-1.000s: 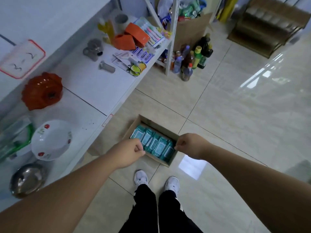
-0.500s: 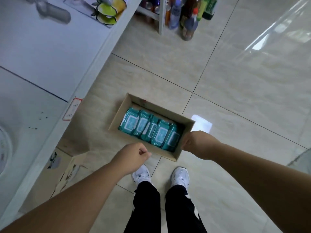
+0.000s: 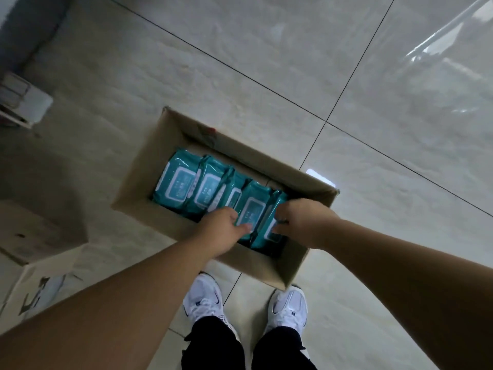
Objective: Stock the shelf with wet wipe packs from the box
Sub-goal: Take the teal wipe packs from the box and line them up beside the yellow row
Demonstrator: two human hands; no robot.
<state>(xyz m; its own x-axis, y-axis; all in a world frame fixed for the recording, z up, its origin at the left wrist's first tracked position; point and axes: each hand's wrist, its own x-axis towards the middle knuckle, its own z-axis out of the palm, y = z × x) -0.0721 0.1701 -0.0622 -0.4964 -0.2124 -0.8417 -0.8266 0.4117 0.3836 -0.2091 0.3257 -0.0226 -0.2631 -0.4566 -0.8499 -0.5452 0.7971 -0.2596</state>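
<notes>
Teal plastic wet wipe packs (image 3: pixel 179 182): our left hand (image 3: pixel 222 231) and right hand (image 3: pixel 301 222) now each pinch one, ready to lift.

The soft teal plastic wet wipe packs (image 3: pixel 181 185) are a uniform blue-green, each with a lighter teal rectangular label panel outlined in white and a white band along one edge. The open brown cardboard box (image 3: pixel 138 180) is plain tan inside and out, save a small red mark (image 3: pixel 210 129) on its far flap. The glossy square floor tiles (image 3: pixel 266 62) are pale cream with faint grey-beige veining, divided by thin dark grout lines (image 3: pixel 344 89) and streaked with white reflections at the upper right. The low lace-up sneakers (image 3: pixel 205 300) are white with small dark marks on their sides, under plain black trousers (image 3: pixel 213 345). The flat cardboard carton (image 3: pixel 42 284) at lower left is off-white with dark printed marks.
</notes>
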